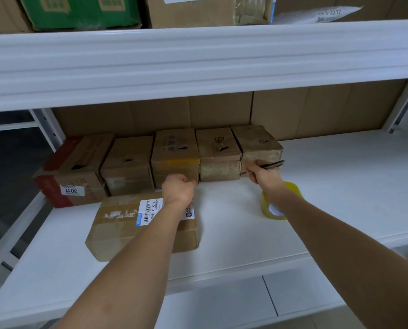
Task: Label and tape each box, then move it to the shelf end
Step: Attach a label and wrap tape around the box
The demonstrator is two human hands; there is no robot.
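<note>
With the left hand (178, 187) fisted empty against the row of 5 boxes (174, 160) and the right hand (261, 173) gripping a pen (270, 165), push evenly so the row slides left without skewing.

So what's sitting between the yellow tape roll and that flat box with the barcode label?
Nothing: the head view shows only bare white shelf between the tape roll and the flat labelled box.

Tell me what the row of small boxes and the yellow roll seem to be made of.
The row of small brown boxes looks like matte corrugated cardboard, creased and scuffed, some glossy with tape. The yellow roll seems glossy translucent plastic packing tape.
</note>
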